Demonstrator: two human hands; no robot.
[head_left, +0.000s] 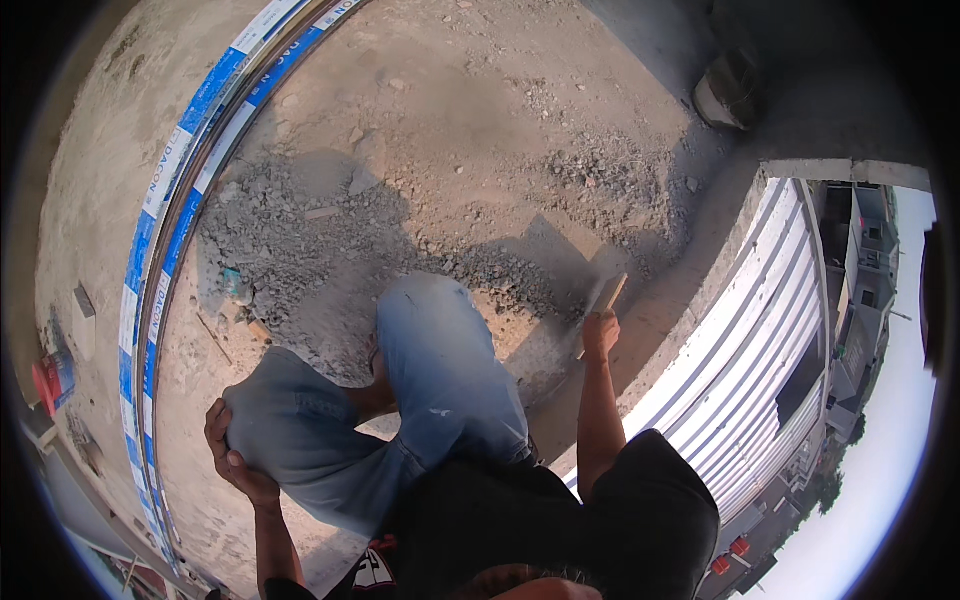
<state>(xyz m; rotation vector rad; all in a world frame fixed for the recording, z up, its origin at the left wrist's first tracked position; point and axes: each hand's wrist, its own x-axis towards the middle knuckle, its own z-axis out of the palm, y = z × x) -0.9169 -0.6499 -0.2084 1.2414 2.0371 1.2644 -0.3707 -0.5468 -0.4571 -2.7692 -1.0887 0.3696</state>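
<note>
My right hand (600, 335) is closed around a flat, light-coloured wooden piece (611, 292). It is held just above the dusty floor, beside the low wall on the right; whether it is a tool's handle or a plain block I cannot tell. My left hand (238, 455) lies on my bent left knee (285, 410), fingers apart and nothing in them. In front of my knees spreads a heap of grey rubble (300, 220), with looser crumbs and dust (600, 180) reaching to the right.
Long strips with blue and white wrapping (165, 215) run along the left. A red and blue object (52, 382) lies beyond them. At the back right stands a bucket-like container (728, 92). White corrugated sheeting (745, 330) slopes away past the right-hand ledge (680, 300).
</note>
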